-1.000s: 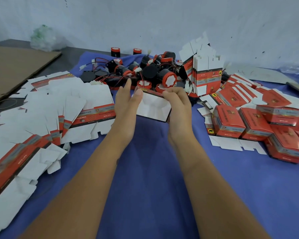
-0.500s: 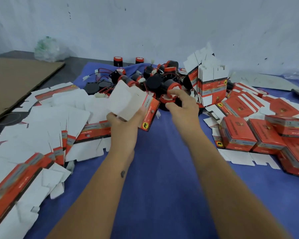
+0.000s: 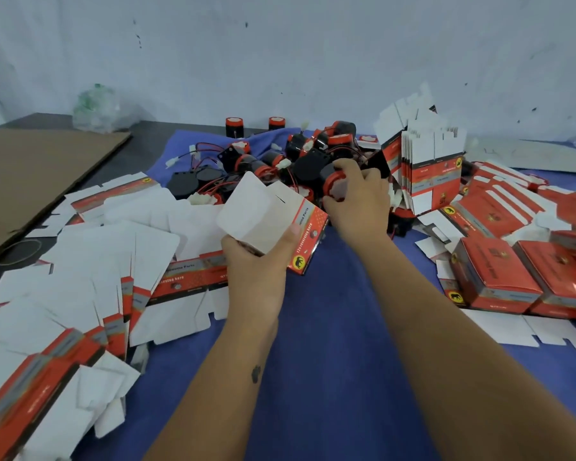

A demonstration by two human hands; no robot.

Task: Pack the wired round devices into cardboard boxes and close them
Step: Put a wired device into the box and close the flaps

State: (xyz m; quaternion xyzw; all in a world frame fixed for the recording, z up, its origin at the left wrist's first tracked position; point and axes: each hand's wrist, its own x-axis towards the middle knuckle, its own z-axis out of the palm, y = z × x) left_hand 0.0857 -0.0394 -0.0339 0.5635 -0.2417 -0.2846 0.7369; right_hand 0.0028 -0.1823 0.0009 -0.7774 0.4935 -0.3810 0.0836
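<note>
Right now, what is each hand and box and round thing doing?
left hand: holds a folded-up box
box: in the air, tilted
right hand: grips a round device
round device: at the pile, being picked
closed boxes: shut, lying on the cloth
flat boxes: unfolded, spread out

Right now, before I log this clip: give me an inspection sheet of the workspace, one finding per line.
Surface: blue cloth over a dark tabletop.
Job's things: folded box held up in the left hand; right hand grips a round device at the device pile; closed boxes at right.
Clutter: flat box blanks spread at left, an upright stack of blanks behind the right hand.
Grippers: both hands occupied.
Cables: red and black wires with white plugs tangled in the pile.
Surroundings: cardboard sheet, plastic bag, pale wall.
</note>
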